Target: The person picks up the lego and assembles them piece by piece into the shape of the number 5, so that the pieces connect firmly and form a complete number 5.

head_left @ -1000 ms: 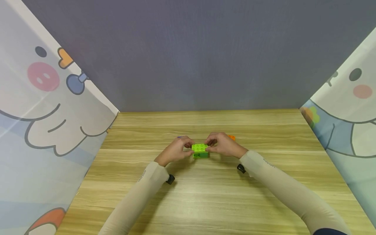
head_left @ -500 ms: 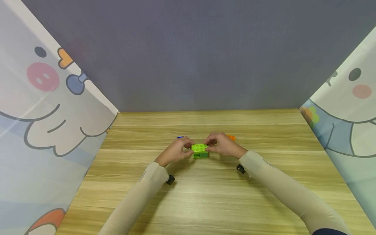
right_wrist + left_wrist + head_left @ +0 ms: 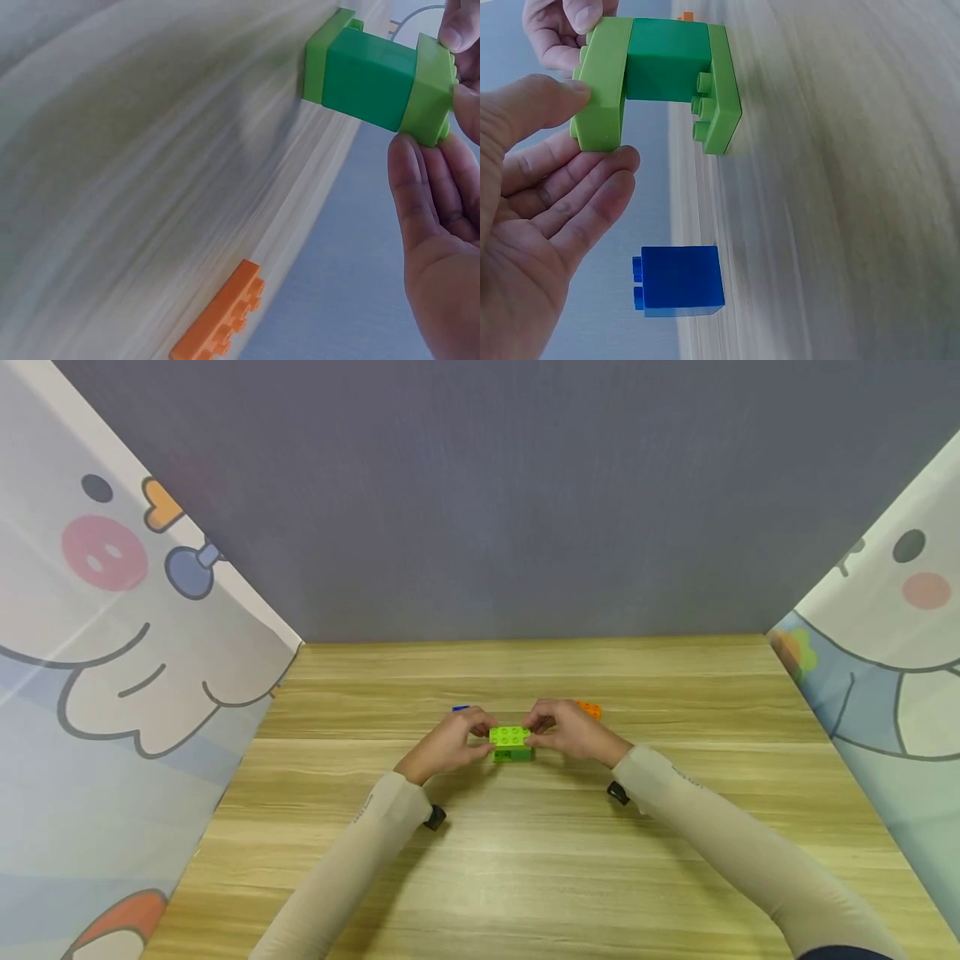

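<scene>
A lime green toy brick with studs tops a small stack in the middle of the table. Beneath it stands a dark green block, set toward the right end of a lower lime green brick that lies on the table. On the lower brick's left part, bare studs show under the overhang. My left hand pinches the top brick's left end, thumb on the near side and fingers on the far side. At its right end, my right hand pinches the same brick between thumb and fingers.
A blue brick stands on the table beyond my left hand, mostly hidden in the head view. Behind my right hand lies a flat orange brick. A grey panel rises at the table's back edge, with printed cloth walls at the sides.
Both hands keep their hold on the top lime green brick. Only a slight shift of the view shows; the stack stays in place.
</scene>
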Demonstrator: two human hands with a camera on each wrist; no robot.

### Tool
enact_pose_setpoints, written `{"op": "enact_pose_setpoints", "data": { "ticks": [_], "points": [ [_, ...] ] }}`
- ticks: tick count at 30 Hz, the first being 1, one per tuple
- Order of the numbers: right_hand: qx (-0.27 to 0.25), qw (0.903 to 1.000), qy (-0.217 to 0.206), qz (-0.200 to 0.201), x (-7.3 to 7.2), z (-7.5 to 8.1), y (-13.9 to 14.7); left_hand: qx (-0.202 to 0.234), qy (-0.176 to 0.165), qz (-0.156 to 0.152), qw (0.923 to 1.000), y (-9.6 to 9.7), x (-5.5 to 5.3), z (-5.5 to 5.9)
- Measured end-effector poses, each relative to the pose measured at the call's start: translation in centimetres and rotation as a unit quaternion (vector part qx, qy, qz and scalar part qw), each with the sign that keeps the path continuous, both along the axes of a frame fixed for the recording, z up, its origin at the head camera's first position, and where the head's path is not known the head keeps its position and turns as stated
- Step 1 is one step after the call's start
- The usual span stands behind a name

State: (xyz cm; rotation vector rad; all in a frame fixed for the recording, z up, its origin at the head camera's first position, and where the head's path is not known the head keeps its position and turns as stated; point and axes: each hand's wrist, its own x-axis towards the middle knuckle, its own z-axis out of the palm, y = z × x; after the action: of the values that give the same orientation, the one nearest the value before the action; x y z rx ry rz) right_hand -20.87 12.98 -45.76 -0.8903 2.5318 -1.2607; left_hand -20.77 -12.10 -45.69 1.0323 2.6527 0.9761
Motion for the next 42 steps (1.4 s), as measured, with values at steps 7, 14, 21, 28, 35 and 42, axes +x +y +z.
{"op": "enact_pose_setpoints", "data": {
  "ticks": [7,14,21,28,35,42],
  "points": [
    [-0.009,0.9999,0.005,-0.009,0.4,0.0,0.1,-0.002,0.0,-0.005,1.0,0.0,-0.2,0.0],
    [0.004,0.9998,0.001,-0.02,0.8,0.1,0.0,-0.007,-0.007,-0.004,0.9999,0.1,0.0,0.3],
    [0.004,0.9998,0.0,-0.018,0.8,0.3,-0.1,-0.008,0.003,-0.002,1.0,0.0,-0.1,0.4],
    [0.007,0.9998,-0.008,-0.018,0.6,0.3,-0.2,0.01,-0.01,-0.009,0.9999,-0.7,-0.2,0.5],
    [0.011,0.9997,-0.012,-0.019,0.6,0.2,-0.2,0.044,0.009,0.021,0.9988,-2.1,-0.5,0.9],
    [0.013,0.9997,-0.011,-0.02,0.7,0.1,0.0,0.021,0.083,0.117,0.9894,-3.3,-1.0,1.4]
  ]
}}
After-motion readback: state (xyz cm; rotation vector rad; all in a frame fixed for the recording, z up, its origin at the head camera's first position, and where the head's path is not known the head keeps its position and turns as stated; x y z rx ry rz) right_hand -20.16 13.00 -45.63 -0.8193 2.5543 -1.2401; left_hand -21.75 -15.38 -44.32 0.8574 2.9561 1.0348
